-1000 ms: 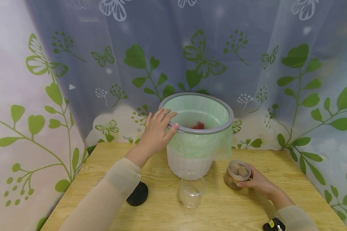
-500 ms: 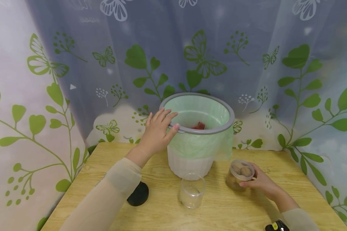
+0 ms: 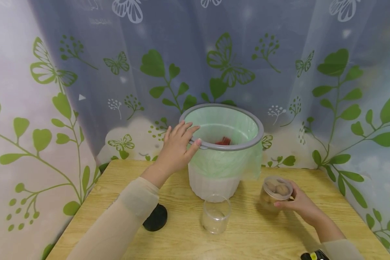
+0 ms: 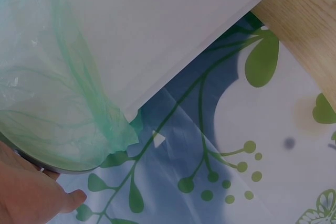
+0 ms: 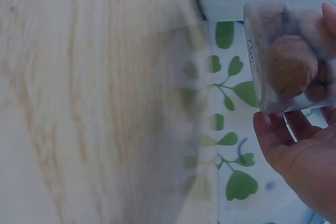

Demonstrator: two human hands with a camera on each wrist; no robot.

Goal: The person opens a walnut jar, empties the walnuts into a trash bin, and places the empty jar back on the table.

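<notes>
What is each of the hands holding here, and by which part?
Right hand grips the clear jar of walnuts round its side wall. Left hand holds the bin by its grey rim.

Nothing readable is showing in any view. Faint raised marks are running along the rim of the clear jar (image 5: 286, 56) just above the right grip, too blurred to read. The curtain (image 3: 214, 54) behind is carrying only leaf and butterfly prints, no lettering.
</notes>
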